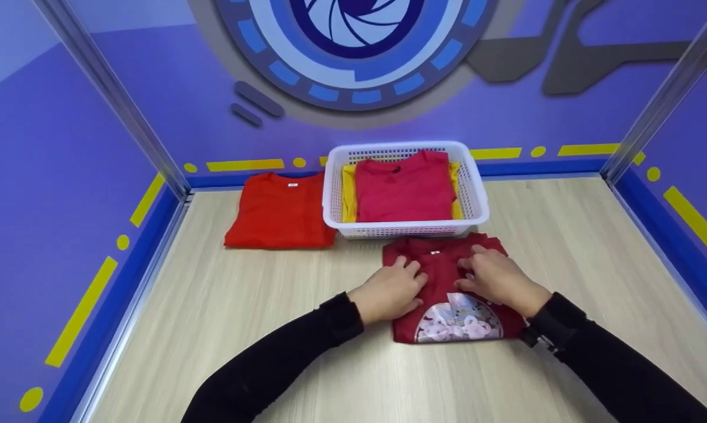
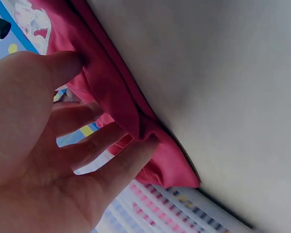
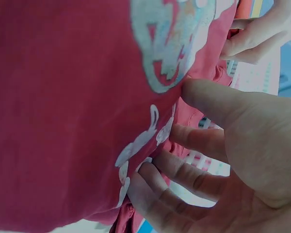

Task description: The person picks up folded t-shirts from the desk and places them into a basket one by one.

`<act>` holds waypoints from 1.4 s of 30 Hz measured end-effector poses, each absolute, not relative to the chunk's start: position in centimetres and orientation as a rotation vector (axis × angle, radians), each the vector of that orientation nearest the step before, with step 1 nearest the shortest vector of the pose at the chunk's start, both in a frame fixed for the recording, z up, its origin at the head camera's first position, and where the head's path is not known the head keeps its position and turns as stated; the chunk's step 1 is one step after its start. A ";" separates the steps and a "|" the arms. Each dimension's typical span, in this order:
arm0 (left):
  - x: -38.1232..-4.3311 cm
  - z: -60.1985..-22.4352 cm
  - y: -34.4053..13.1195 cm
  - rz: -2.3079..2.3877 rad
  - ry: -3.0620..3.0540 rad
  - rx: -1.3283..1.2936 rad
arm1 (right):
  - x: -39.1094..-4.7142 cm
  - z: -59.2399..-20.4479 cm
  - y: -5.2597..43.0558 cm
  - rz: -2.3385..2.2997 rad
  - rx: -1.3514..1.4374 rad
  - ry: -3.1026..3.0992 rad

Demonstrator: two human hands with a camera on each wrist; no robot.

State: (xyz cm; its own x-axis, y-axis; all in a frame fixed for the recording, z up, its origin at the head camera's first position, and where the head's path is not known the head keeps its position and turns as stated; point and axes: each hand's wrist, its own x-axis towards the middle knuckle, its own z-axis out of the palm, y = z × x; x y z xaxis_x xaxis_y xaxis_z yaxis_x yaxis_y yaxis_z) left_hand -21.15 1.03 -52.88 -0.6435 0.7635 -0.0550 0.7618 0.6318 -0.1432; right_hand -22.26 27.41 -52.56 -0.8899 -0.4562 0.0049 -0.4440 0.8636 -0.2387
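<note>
A dark red T-shirt (image 1: 441,276) with a pale printed picture lies folded on the table in front of the basket. My left hand (image 1: 391,289) rests on its left side, the fingers spread and touching the cloth. On the right side, my right hand (image 1: 499,277) touches the shirt with its fingers slightly bent. In the left wrist view, the left thumb and fingertips meet the red cloth (image 2: 111,87) near its edge. The right wrist view shows the right fingertips against the white print on the red fabric (image 3: 77,121). Neither hand visibly pinches the cloth.
Behind the shirt stands a white plastic basket (image 1: 412,229) holding a folded crimson shirt (image 1: 406,191) over yellow cloth (image 1: 349,194). Left of it lies a folded orange-red shirt (image 1: 280,214). Purple printed panels (image 1: 153,100) wall in the wooden table (image 1: 230,311) at the back and sides.
</note>
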 end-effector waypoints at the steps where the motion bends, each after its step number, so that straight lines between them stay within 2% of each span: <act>1: -21.2 -52.9 0.5 0.230 -2.840 -1.316 | -22.3 -52.6 27.0 -0.360 -0.719 2.980; 19: -22.1 -52.5 -6.5 0.114 -2.977 -1.220 | -22.7 -53.3 20.2 -0.241 -0.714 3.044; 28: -21.5 -52.9 -7.3 0.019 -2.946 -1.226 | -21.1 -53.6 21.0 -0.369 -0.609 3.089; 33: -21.8 -52.7 -7.9 -0.192 -3.007 -1.222 | -21.5 -53.1 22.2 -0.517 -0.586 3.019; 36: -22.4 -52.6 -8.5 -0.322 -3.011 -1.094 | -22.4 -52.4 23.5 -0.661 -0.548 2.971; 42: -24.3 -52.8 -9.5 -0.459 -2.965 -0.671 | -24.4 -51.7 26.2 -0.779 -0.312 3.056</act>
State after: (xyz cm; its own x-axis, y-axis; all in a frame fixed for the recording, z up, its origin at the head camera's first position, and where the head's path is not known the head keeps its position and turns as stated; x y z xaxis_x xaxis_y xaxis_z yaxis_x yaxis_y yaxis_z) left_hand -24.26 -9.50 -52.81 -0.9025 0.4106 0.1301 0.4308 0.8603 0.2726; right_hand -24.40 26.23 -51.72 -0.9802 -0.1832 0.0748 -0.1967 0.8598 -0.4713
